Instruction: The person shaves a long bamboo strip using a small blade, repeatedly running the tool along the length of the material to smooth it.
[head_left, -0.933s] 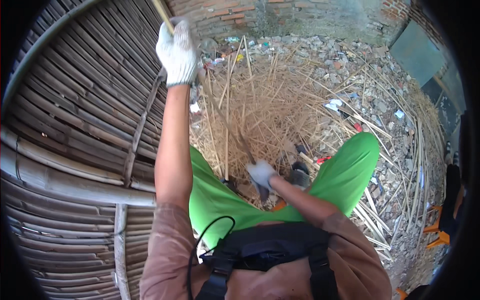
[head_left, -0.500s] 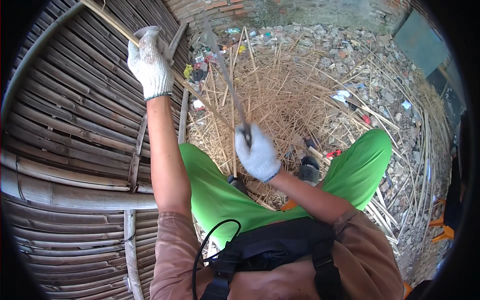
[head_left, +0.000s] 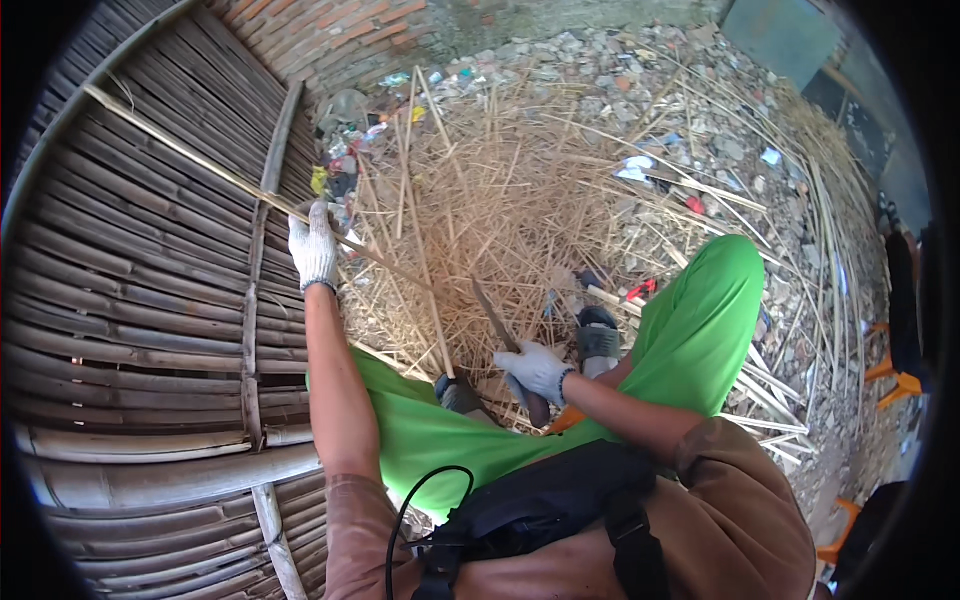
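My left hand (head_left: 316, 246), in a white knitted glove, is closed around a long thin bamboo strip (head_left: 190, 156). The strip runs from the upper left down past the glove toward the straw-like heap, where its near end is blurred. My right hand (head_left: 537, 372), also gloved in white, grips a machete (head_left: 490, 313) low between my knees. Its dark blade points up and to the left, and the handle's end shows below the glove. A gap separates the blade from the strip.
A slatted bamboo panel (head_left: 150, 300) fills the left side. Bamboo shavings (head_left: 510, 200) lie in a heap ahead, among rubble and litter. Long strips (head_left: 820, 230) lie to the right. A brick wall (head_left: 330, 40) stands behind; orange chair parts (head_left: 900, 388) show at the right.
My left hand has come down and nearer with the bamboo strip. The machete has dropped toward my lap in my right hand. The whole view has shifted somewhat.
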